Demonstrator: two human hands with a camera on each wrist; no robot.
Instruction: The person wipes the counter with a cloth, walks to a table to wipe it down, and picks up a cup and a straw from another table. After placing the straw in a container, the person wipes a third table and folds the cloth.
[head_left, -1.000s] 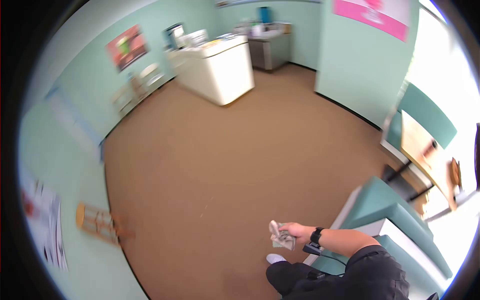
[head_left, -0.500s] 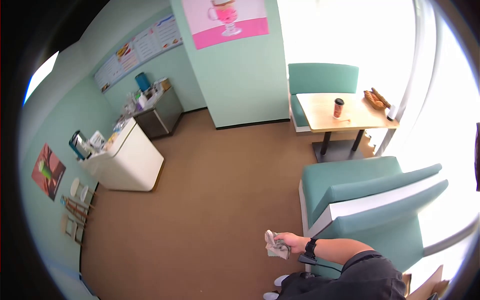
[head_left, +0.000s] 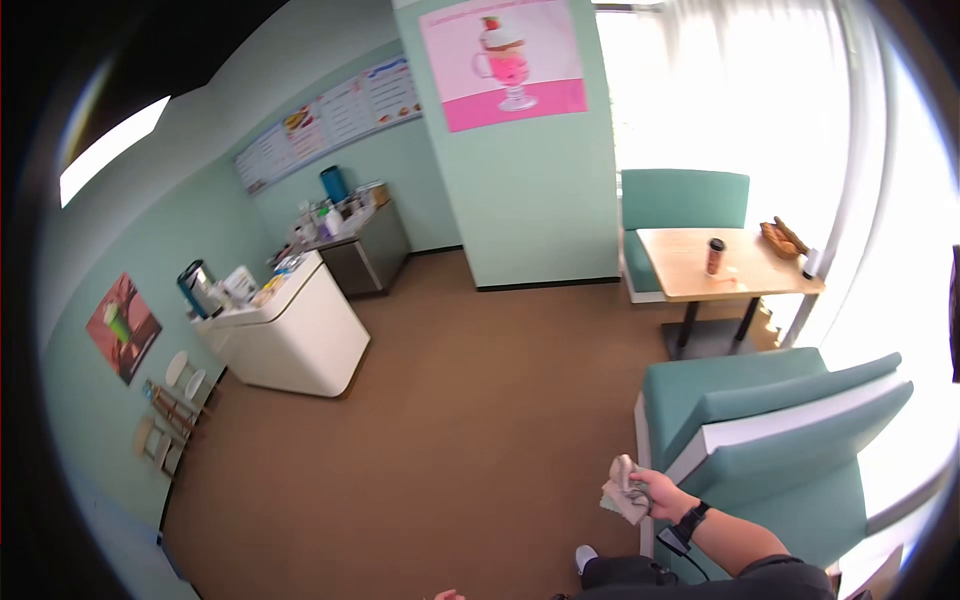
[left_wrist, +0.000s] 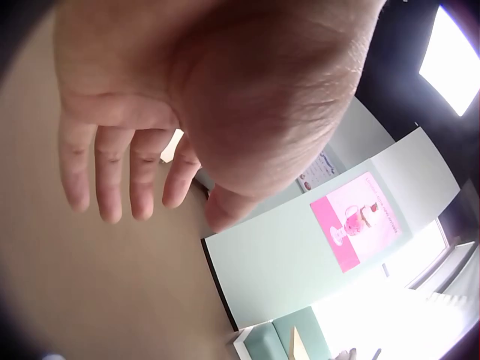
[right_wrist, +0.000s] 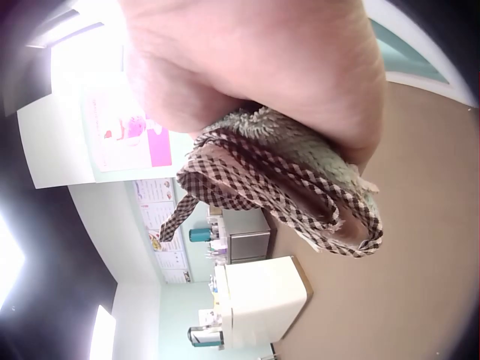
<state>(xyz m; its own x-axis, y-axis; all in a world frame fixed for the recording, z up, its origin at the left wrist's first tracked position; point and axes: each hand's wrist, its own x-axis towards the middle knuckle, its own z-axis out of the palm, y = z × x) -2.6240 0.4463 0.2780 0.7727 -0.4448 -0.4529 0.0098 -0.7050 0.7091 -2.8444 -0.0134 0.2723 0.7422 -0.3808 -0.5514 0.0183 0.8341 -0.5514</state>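
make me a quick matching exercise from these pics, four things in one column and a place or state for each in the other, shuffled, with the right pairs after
1. cloth
2. left hand
3. cup
4. pink poster

A. on the light wooden table
B. fingers extended, holding nothing
C. up on the pale green wall
D. gripped by the right hand

Right pairs: 1-D, 2-B, 3-A, 4-C
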